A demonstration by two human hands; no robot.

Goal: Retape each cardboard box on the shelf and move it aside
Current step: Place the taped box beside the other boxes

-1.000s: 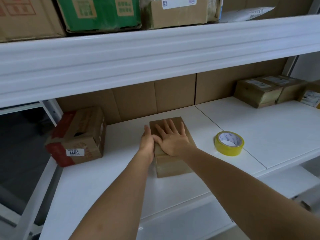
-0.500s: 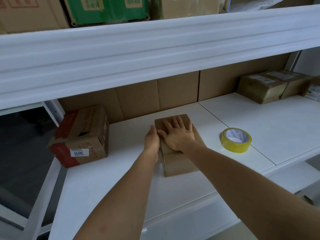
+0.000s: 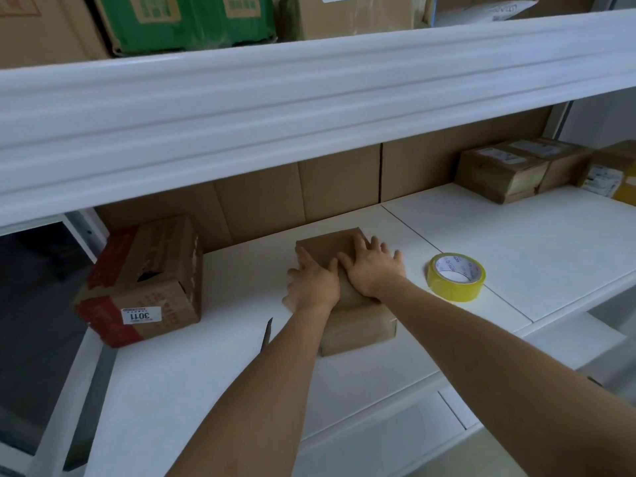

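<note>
A small brown cardboard box (image 3: 330, 247) lies on the white shelf (image 3: 516, 256), a little left of the middle. My right hand (image 3: 373, 268) lies flat on its top with fingers spread over the right edge. My left hand (image 3: 311, 284) rests on the box's left top edge, fingers straight, thumb down the left side. A yellow tape roll (image 3: 456, 277) lies on the shelf just right of the box, apart from both hands.
A red-and-brown box labelled 3011 (image 3: 144, 284) sits at the shelf's left end. Several taped boxes (image 3: 509, 170) stand at the back right. The upper shelf beam (image 3: 309, 108) hangs low overhead. Cardboard sheets line the back wall.
My left hand has moved from the box's left side up onto its top left edge. My right hand has slid to the right across the top.
</note>
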